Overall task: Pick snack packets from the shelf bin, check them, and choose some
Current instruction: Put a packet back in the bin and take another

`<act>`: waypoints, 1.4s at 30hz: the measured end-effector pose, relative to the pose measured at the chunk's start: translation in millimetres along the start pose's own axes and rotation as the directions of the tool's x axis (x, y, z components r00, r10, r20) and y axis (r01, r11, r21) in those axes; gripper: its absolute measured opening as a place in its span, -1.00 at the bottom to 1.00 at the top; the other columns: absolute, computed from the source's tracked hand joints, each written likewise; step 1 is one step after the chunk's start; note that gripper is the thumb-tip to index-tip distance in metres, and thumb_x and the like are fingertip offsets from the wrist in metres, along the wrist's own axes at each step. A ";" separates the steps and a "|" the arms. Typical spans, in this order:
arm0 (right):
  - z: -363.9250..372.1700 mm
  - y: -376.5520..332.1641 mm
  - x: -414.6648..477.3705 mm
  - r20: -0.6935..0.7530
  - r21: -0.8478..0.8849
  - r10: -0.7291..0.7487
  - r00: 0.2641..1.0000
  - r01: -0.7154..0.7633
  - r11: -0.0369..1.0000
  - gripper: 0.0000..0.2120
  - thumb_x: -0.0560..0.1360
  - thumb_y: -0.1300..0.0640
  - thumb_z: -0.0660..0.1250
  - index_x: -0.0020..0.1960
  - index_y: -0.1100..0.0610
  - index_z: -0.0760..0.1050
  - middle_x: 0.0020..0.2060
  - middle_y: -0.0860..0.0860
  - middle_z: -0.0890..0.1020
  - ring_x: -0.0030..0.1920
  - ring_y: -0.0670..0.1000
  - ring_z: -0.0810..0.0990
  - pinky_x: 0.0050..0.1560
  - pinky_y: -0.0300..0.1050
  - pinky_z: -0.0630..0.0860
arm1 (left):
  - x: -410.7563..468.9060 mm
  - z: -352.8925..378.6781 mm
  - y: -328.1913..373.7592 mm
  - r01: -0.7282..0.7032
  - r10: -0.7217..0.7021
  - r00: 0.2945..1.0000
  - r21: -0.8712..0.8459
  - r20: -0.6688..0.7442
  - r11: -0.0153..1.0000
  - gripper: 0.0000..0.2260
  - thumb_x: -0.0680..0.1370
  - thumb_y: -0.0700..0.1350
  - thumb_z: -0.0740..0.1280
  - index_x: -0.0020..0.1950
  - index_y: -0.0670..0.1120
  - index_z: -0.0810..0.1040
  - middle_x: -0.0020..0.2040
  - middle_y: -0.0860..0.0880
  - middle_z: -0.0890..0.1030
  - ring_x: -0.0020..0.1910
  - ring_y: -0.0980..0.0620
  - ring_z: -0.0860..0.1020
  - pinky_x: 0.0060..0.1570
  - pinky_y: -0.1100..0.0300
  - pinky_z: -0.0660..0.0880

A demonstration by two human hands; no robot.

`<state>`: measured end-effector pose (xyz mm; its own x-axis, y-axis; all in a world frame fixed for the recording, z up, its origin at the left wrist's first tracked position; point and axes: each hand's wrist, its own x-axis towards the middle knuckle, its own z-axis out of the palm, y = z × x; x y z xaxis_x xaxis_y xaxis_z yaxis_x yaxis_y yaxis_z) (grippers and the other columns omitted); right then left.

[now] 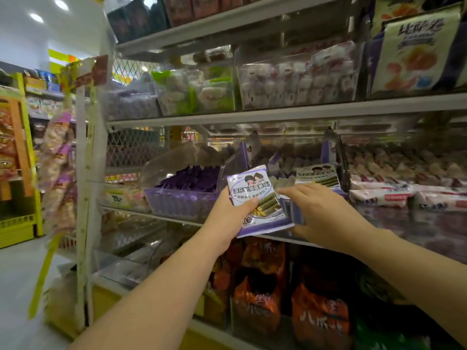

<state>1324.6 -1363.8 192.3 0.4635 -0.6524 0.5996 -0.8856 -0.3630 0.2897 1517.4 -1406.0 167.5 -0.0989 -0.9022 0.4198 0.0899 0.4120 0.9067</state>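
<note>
A grey shelf rack (278, 113) fills most of the view, with 4 tiers showing and clear plastic bins along them. On the top right tier stands a big white bag (414, 54) printed with orange snacks. The tier under it carries clear bins (298, 77) of pale wrapped sweets, blurred. On the lowest tier stand orange bags (257, 306) with white lettering.

At hand level, a purple bin (182, 200) with a clear hood holds dark purple packets. Just right of it is the middle bin (317, 175), which has a label showing green rolls, the same print as on the held packet; small pale packets lie inside. Further right, white and pink packs (379, 195) lie in a row.

The packet (257, 198) is out of the bin, held up in front of the gap between the purple bin and the middle bin, tilted slightly, its printed face toward the camera. It is white with a purple border and shows green rolls.

The left hand (227, 218) grips the packet by its lower left part, thumb across the front, fingers hidden behind. The right hand (321, 210) is stretched palm down with fingers straight, holding nothing; its fingertips (281, 191) are just beside the packet's right edge, and contact cannot be told.
</note>
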 end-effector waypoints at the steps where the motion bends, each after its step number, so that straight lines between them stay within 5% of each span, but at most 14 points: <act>1: -1.0 1.6 3.0 0.028 -0.004 0.010 1.000 -0.010 1.000 -0.30 0.43 -0.07 0.41 0.50 -0.01 0.23 0.40 -0.06 0.42 0.39 0.00 0.35 0.35 -0.19 0.20 | 0.6 -0.9 0.2 -0.012 0.012 1.000 0.025 0.004 1.000 -0.73 0.55 -0.23 0.38 0.20 0.04 0.52 0.12 0.03 0.67 0.12 0.03 0.63 0.25 -0.05 0.50; 3: -6.0 2.9 9.5 0.091 -0.009 0.031 0.995 -0.031 0.999 -0.31 0.47 -0.09 0.37 0.51 -0.01 0.19 0.43 -0.05 0.38 0.41 0.00 0.32 0.37 -0.17 0.18 | -0.4 -3.8 0.4 -0.026 0.024 0.999 0.086 0.021 0.996 -0.74 0.54 -0.18 0.40 0.12 0.15 0.51 0.11 0.10 0.66 0.11 0.07 0.63 0.23 -0.03 0.51; 7: -17.2 -0.6 14.3 0.192 0.054 0.060 0.980 -0.072 0.996 -0.35 0.48 0.06 0.34 0.51 -0.03 0.17 0.45 -0.05 0.33 0.42 0.00 0.27 0.40 -0.14 0.18 | -7.9 -10.5 -1.5 -0.028 0.023 0.999 0.118 0.041 0.993 -0.60 0.54 -0.14 0.41 0.34 0.06 0.43 0.20 0.08 0.62 0.16 0.06 0.60 0.25 -0.04 0.50; 12: -18.9 -12.8 1.6 -0.015 0.140 0.047 0.999 -0.045 0.989 -0.51 0.50 0.21 0.28 0.42 -0.01 0.36 0.36 -0.06 0.45 0.39 -0.03 0.32 0.38 -0.17 0.23 | -20.5 -20.8 -6.3 -0.069 0.061 0.997 0.156 0.053 0.985 -0.54 0.54 -0.11 0.41 0.41 0.08 0.38 0.19 0.16 0.61 0.15 0.18 0.58 0.12 0.21 0.52; 15: -10.1 -36.5 -8.0 -0.126 0.330 0.109 0.986 -0.062 0.942 -0.59 0.55 0.12 0.28 0.40 0.00 0.40 0.30 -0.09 0.52 0.32 -0.10 0.41 0.26 -0.25 0.30 | -30.4 -28.9 -14.0 -0.079 0.074 0.996 0.134 0.046 0.988 -0.54 0.52 -0.10 0.43 0.39 0.07 0.40 0.18 0.14 0.63 0.14 0.16 0.60 0.14 0.14 0.53; 18: 9.4 -70.4 -14.1 -0.130 0.589 0.246 0.961 -0.125 0.799 -0.52 0.55 0.06 0.32 0.44 -0.05 0.33 0.22 -0.24 0.48 0.23 -0.27 0.41 0.21 -0.34 0.35 | -42.3 -41.0 -26.9 -0.055 0.054 0.998 0.106 0.013 0.993 -0.53 0.50 -0.10 0.45 0.37 0.06 0.41 0.14 0.13 0.66 0.10 0.15 0.63 0.11 0.11 0.56; 22: 49.1 -109.1 -19.6 0.063 0.898 0.347 0.936 -0.205 0.390 -0.54 0.56 0.04 0.31 0.37 -0.21 0.24 0.10 -0.37 0.52 0.13 -0.42 0.48 0.04 -0.52 0.44 | -61.9 -60.1 -50.4 0.035 -0.037 0.998 0.035 0.051 0.999 -0.60 0.49 -0.19 0.44 0.29 0.04 0.47 0.14 0.02 0.67 0.14 0.00 0.63 0.20 -0.09 0.52; 25: 79.0 -127.3 -22.9 0.182 0.963 0.389 0.903 -0.243 0.113 -0.80 0.57 0.02 0.29 0.19 -0.07 0.50 -0.01 -0.15 0.69 0.02 -0.23 0.64 -0.09 -0.36 0.57 | -78.3 -70.7 -69.3 0.091 -0.099 0.990 0.077 0.105 0.993 -0.61 0.50 -0.22 0.43 0.27 0.05 0.47 0.12 -0.01 0.68 0.12 -0.03 0.64 0.18 -0.13 0.53; 29: 110.9 -143.5 -29.1 0.398 0.908 0.355 0.846 -0.310 -0.281 -0.75 0.50 -0.06 0.32 0.07 0.07 0.60 -0.09 0.08 0.73 -0.12 0.09 0.72 -0.21 -0.01 0.65 | -93.2 -76.6 -95.5 0.151 -0.160 0.982 0.099 0.096 0.984 -0.56 0.49 -0.26 0.43 0.32 0.00 0.44 0.13 -0.03 0.67 0.11 -0.01 0.64 0.15 -0.04 0.56; 33: 138.4 -149.4 -38.8 0.504 0.845 0.315 0.804 -0.383 -0.374 -0.77 0.46 -0.08 0.34 0.01 0.02 0.63 -0.16 0.17 0.72 -0.31 0.17 0.70 -0.37 -0.03 0.61 | -96.7 -72.3 -113.2 0.201 -0.200 0.979 0.018 -0.022 0.979 -0.71 0.54 -0.11 0.39 0.25 0.01 0.51 0.13 -0.04 0.67 0.06 -0.02 0.66 0.10 -0.07 0.59; 36: 151.4 -152.3 -43.8 0.543 0.814 0.245 0.803 -0.433 -0.386 -0.69 0.39 -0.15 0.36 0.03 0.00 0.61 -0.10 0.21 0.70 -0.25 0.30 0.67 -0.23 0.16 0.64 | -93.6 -68.9 -118.9 0.218 -0.237 0.961 -0.140 -0.140 0.966 -0.73 0.53 0.03 0.33 0.16 -0.07 0.59 0.04 -0.11 0.70 0.01 -0.10 0.68 0.09 -0.11 0.58; 39: 157.4 -150.5 -46.1 0.540 0.819 0.202 0.817 -0.456 -0.347 -0.70 0.42 -0.18 0.36 0.04 -0.03 0.62 -0.07 0.15 0.72 -0.29 0.20 0.68 -0.27 0.04 0.62 | -92.7 -68.5 -122.0 0.218 -0.269 0.947 -0.266 -0.174 0.939 -0.74 0.51 0.00 0.34 0.08 -0.13 0.63 -0.03 -0.15 0.71 -0.08 -0.09 0.70 -0.09 0.03 0.63; 42: 159.7 -146.4 -47.8 0.540 0.818 0.186 0.821 -0.460 -0.345 -0.67 0.42 -0.17 0.39 0.08 -0.01 0.62 -0.02 0.13 0.71 -0.07 0.29 0.68 0.02 0.34 0.57 | -94.2 -68.3 -124.9 0.218 -0.283 0.942 -0.313 -0.181 0.925 -0.87 0.57 -0.13 0.31 -0.06 -0.08 0.65 -0.13 -0.09 0.72 -0.22 0.05 0.68 -0.32 0.23 0.58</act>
<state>1436.7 -1385.7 2.1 0.2315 -0.9623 0.1428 0.1157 -0.1185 -0.9862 1583.2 -1381.2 12.0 0.0607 -0.9895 0.1313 0.3713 0.1445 0.9172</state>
